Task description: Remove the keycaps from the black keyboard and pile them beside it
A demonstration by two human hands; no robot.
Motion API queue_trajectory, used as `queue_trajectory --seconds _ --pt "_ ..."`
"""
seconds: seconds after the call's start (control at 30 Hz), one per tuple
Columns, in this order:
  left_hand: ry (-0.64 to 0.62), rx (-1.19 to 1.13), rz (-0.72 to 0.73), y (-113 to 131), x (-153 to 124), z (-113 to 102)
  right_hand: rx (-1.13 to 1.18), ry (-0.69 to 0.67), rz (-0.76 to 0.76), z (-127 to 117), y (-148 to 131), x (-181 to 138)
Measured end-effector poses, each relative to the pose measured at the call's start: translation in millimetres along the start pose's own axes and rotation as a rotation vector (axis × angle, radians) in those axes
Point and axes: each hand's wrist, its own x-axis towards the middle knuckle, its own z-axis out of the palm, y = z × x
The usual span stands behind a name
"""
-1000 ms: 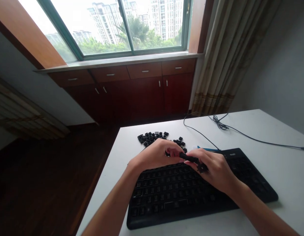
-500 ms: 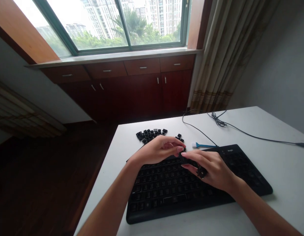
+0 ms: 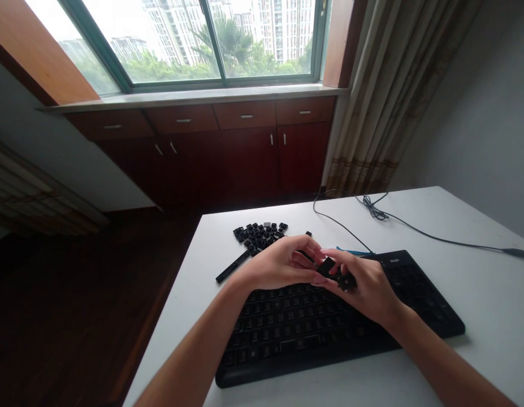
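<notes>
Over the upper middle of a black keyboard (image 3: 282, 368) with bare key sockets, my two hands meet. My left hand (image 3: 282, 261) is closed, its thumb and fingers at a black keycap (image 3: 327, 265). My right hand (image 3: 367, 282) grips the same keycap from the other side with its fingertips. More black keycaps (image 3: 346, 281) sit inside the right hand, between thumb and palm; their number is hard to make out. Behind the left hand lies a pile of loose black keycaps (image 3: 257, 234). A long spacebar keycap (image 3: 232, 268) rests beside the left wrist.
A blue-handled brush (image 3: 355, 251) lies behind the keyboard, partly hidden by my right hand. The keyboard's cable (image 3: 344, 225) runs back to a coiled bundle (image 3: 374, 209) on the white table (image 3: 490, 294). Low cabinets (image 3: 245, 152) stand beneath the window.
My left hand has shifted slightly right and its thumb has lowered. The hands are closer together, and a keycap now shows between them. The brush's bristles are now covered.
</notes>
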Motion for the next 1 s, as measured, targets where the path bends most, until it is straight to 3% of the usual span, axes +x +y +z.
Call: queue_trajectory --seconds 0.4,1.0 --pt "0.007 0.006 0.049 5 -6 -9 -0.045 -0.046 -0.167 -12 6 5" --pt "0.036 0.343 0.134 23 -18 -11 -0.174 -0.009 -0.184 -14 4 1"
